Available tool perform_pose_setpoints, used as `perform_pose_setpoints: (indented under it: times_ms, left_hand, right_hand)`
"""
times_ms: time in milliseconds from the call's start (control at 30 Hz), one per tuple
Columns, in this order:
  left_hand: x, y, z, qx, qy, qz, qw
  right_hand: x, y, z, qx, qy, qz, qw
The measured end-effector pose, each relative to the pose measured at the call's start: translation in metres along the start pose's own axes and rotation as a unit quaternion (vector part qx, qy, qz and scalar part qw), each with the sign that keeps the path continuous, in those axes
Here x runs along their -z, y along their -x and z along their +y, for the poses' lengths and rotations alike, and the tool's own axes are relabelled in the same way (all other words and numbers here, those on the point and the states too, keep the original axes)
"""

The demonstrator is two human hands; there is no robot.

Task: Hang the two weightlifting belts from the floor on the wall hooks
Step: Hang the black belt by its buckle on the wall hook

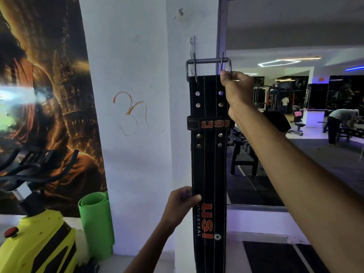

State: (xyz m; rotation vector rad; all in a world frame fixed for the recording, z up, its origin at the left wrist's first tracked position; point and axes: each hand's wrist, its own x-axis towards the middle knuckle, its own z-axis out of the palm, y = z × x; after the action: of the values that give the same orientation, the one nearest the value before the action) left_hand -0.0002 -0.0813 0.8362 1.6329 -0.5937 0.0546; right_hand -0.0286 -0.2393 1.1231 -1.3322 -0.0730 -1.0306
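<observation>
Now the black belt hangs straight in the middle of the frame, against the white wall. Right hand fingers grip its buckle near the hook; left hand fingers pinch its lower edge.

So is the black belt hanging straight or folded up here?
Straight. The belt runs vertically, full width; the right hand grips its buckle up top, the left hand pinches its edge lower down.

Both forearms are bare as far as they show, with no sleeve, cuff, watch or band visible. The left hand and the right hand wear no gloves, and the fingers carry no rings.
</observation>
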Motion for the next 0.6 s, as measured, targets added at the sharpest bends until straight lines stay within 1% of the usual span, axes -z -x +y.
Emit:
perform_pose_setpoints:
  times_ms: [100,200,233,333,467,533,600]
  left_hand:
    - [0.005,-0.017,0.036,-0.042,0.044,0.048,0.997]
    - [0.008,-0.030,0.058,-0.076,0.063,0.062,0.993]
    - [0.006,-0.029,0.055,-0.075,0.065,0.055,0.994]
    - [-0.004,-0.014,0.025,-0.032,0.051,0.021,0.998]
    - [-0.008,0.002,-0.016,0.001,0.003,-0.001,1.000]
    - [-0.007,0.000,-0.015,0.009,-0.005,-0.021,1.000]
    - [-0.005,-0.005,0.002,-0.008,-0.008,-0.018,1.000]
  right_hand:
    - [-0.001,0.001,0.003,0.002,0.012,-0.003,1.000]
    - [-0.001,0.006,0.001,-0.005,0.004,-0.011,1.000]
    - [-0.002,0.007,-0.001,-0.005,-0.001,-0.015,1.000]
    - [-0.001,0.010,-0.008,0.004,-0.004,-0.024,1.000]
    - [0.004,0.007,-0.005,0.010,0.000,-0.021,1.000]
    - [0.006,0.006,0.000,0.008,0.010,-0.018,1.000]
    - [0.008,0.007,0.005,0.000,0.012,-0.019,1.000]
